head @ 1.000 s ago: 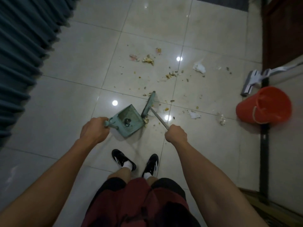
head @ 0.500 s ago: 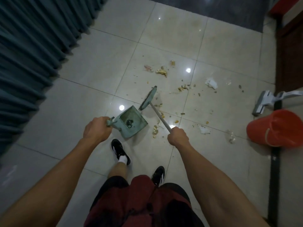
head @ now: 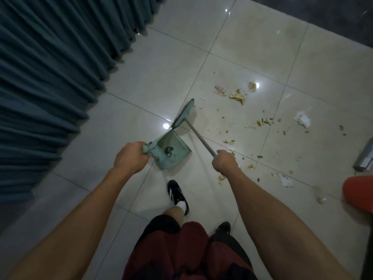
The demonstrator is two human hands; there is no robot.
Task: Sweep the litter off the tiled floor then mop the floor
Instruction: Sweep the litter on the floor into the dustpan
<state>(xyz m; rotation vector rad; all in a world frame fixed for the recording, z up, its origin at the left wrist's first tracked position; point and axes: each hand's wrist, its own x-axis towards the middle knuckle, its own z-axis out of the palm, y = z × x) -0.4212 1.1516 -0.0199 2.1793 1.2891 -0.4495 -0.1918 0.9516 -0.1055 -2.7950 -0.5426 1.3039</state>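
My left hand (head: 130,157) grips the handle of a pale green dustpan (head: 171,151) that rests tilted on the tiled floor (head: 252,47). My right hand (head: 225,163) holds the grey handle of a short broom (head: 184,113), whose green head stands on the floor just beyond the pan's far corner. Litter (head: 238,96) of yellowish food scraps and crumbs lies scattered to the right of the broom. Crumpled white paper (head: 302,119) lies farther right. A small dark object sits inside the pan.
A teal curtain (head: 50,67) hangs along the left. An orange bucket (head: 358,194) stands at the right edge, with a grey mop head (head: 365,158) just above it. My black shoes (head: 178,194) are below the dustpan. A dark strip of floor runs along the top right.
The view has swung left, so the litter, bucket and mop sit farther right in the frame. The broom head has moved away from the pan's mouth to its far corner. My left foot stepped forward.
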